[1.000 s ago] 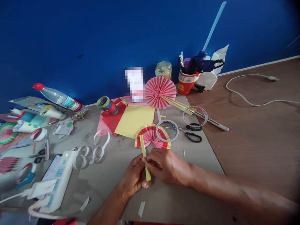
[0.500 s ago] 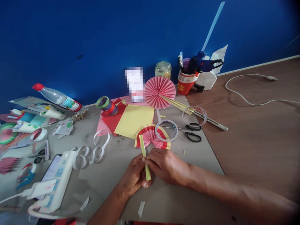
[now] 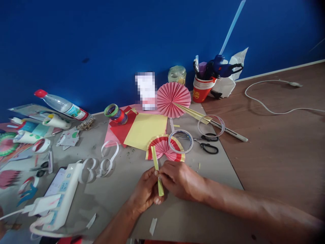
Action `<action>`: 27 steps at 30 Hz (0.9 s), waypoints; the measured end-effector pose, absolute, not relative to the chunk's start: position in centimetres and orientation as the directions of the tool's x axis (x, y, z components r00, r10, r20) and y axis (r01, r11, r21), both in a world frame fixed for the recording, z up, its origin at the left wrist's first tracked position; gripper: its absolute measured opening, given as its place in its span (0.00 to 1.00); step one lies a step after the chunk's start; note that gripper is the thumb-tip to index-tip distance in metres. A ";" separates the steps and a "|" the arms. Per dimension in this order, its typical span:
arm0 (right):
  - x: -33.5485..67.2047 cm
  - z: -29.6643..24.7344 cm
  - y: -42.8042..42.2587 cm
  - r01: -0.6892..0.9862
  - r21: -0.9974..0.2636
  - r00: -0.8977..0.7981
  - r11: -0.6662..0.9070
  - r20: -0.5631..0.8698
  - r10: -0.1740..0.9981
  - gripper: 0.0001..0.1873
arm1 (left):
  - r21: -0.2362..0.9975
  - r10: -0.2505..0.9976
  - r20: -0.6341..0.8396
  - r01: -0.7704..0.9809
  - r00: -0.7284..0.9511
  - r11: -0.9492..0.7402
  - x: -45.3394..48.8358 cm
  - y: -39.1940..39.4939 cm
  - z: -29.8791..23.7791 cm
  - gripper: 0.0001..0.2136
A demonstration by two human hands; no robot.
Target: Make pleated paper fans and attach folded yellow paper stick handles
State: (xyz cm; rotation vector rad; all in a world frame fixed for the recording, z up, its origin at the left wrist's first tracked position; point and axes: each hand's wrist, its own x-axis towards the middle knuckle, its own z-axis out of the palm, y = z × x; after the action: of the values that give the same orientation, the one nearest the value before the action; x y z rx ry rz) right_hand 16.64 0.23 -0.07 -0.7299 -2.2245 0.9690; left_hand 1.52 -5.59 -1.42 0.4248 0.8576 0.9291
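My left hand [image 3: 145, 191] and my right hand [image 3: 181, 179] meet over the grey mat, both pinching a narrow folded yellow paper strip [image 3: 155, 161]. The strip stands nearly upright and sticks out above and below my fingers. Just beyond it lies a pleated red, yellow and pink paper fan [image 3: 164, 148], with a clear tape ring [image 3: 180, 141] resting on its right side. A yellow paper sheet [image 3: 146, 130] lies behind the fan on red and pink sheets.
Black scissors [image 3: 209, 147] and a pen [image 3: 232, 133] lie right of the fan. A round pink fan [image 3: 173, 99], red cup of tools [image 3: 201, 88], jar [image 3: 177, 74], tape rolls [image 3: 116, 114] and bottle [image 3: 62, 105] stand by the blue wall. A white power strip [image 3: 63, 193] lies left.
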 end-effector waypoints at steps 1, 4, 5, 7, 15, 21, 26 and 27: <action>16.7 0.0 0.3 0.233 -0.787 -0.664 0.572 0.300 0.684 0.09 | 0.650 0.834 -0.456 -0.525 0.310 0.550 1.5 -5.6 -1.4 0.12; 16.6 0.2 0.4 0.236 -0.803 -0.658 0.548 0.283 0.698 0.07 | 0.647 0.836 -0.457 -0.532 0.303 0.546 1.5 -5.6 -1.4 0.12; 16.6 0.1 0.4 0.241 -0.801 -0.662 0.547 0.276 0.696 0.07 | 0.646 0.837 -0.455 -0.534 0.304 0.546 1.5 -5.5 -1.5 0.12; 16.6 0.0 0.5 0.249 -0.793 -0.674 0.555 0.270 0.687 0.08 | 0.645 0.838 -0.450 -0.537 0.307 0.543 1.5 -5.5 -1.4 0.12; 16.8 0.2 0.6 0.214 -0.831 -0.669 0.514 0.258 0.697 0.06 | 0.640 0.825 -0.472 -0.522 0.313 0.564 1.5 -5.5 -1.3 0.13; 16.8 0.4 0.6 0.234 -0.824 -0.663 0.515 0.253 0.705 0.07 | 0.635 0.825 -0.468 -0.529 0.317 0.563 1.4 -5.5 -1.5 0.13; 16.8 0.5 0.6 0.201 -0.852 -0.652 0.483 0.251 0.715 0.07 | 0.623 0.817 -0.483 -0.532 0.315 0.573 1.4 -5.5 -1.3 0.13; 16.8 0.6 0.6 0.197 -0.855 -0.650 0.479 0.252 0.717 0.06 | 0.626 0.818 -0.485 -0.529 0.310 0.572 1.4 -5.5 -1.3 0.13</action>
State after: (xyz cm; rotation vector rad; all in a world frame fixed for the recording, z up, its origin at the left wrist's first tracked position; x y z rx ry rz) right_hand 16.78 0.62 0.56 -0.7527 -2.1256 1.1206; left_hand 1.43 -5.45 -1.32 0.3845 0.8690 0.9187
